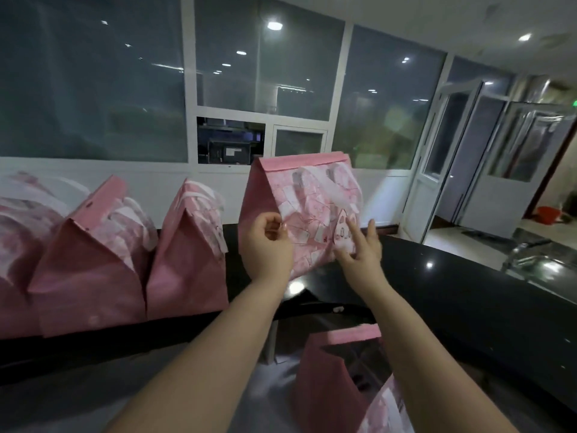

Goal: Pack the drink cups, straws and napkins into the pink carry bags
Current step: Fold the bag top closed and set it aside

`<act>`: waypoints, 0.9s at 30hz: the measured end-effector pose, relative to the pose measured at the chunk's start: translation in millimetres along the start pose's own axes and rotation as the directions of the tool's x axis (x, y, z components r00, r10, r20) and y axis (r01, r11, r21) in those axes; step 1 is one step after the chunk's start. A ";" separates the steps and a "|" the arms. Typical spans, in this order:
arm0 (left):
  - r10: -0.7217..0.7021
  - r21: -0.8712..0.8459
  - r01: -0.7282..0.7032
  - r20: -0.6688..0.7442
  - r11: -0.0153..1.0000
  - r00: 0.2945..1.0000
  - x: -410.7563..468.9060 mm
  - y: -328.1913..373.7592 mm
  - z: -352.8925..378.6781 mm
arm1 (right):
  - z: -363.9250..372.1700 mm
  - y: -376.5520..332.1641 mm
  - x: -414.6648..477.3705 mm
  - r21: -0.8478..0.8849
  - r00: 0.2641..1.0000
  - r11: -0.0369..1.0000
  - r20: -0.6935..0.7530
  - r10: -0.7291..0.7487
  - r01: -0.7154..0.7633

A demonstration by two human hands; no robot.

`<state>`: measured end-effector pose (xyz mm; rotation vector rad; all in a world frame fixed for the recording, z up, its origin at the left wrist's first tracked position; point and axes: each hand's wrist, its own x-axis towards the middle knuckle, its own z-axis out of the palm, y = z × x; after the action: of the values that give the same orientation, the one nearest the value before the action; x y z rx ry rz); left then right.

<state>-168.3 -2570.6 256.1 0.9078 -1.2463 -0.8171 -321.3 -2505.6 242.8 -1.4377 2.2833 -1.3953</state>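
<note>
A closed pink carry bag (309,189) with white handles and a cartoon print stands on the black counter (452,292) in the middle of the view. My left hand (268,242) is in front of its lower left side, fingers curled with nothing visibly held. My right hand (359,248) rests on the bag's printed front with straight fingers. Two more closed pink bags (87,270) (190,254) stand in a row to the left. An open pink bag (337,379) sits below the counter edge. No cups, straws or napkins show.
Further pink bags (18,232) crowd the far left. A metal sink and tap (537,260) lie at the counter's right end. Behind the counter runs a white wall with large glass panes (93,89). An open doorway and a red bucket (548,214) are at the right.
</note>
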 end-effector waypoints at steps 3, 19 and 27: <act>0.025 0.108 -0.030 0.046 0.994 0.999 -21.9 -30.0 26.9 | 32.3 19.9 -8.9 0.235 0.975 0.971 0.223 -0.004 -0.050; 0.053 0.227 -0.081 0.126 0.971 0.991 -3.8 -113.5 -17.0 | 89.5 44.3 -3.3 0.381 0.982 0.905 0.070 0.176 -0.189; 0.087 0.336 -0.087 0.014 0.938 0.996 -16.6 -119.4 -45.2 | 104.6 39.2 14.9 0.396 0.956 0.901 0.287 0.061 -0.177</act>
<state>-129.0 -2601.1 137.4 1.1164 -1.4419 -0.5398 -301.9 -2578.6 159.2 -1.2353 1.7391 -1.4372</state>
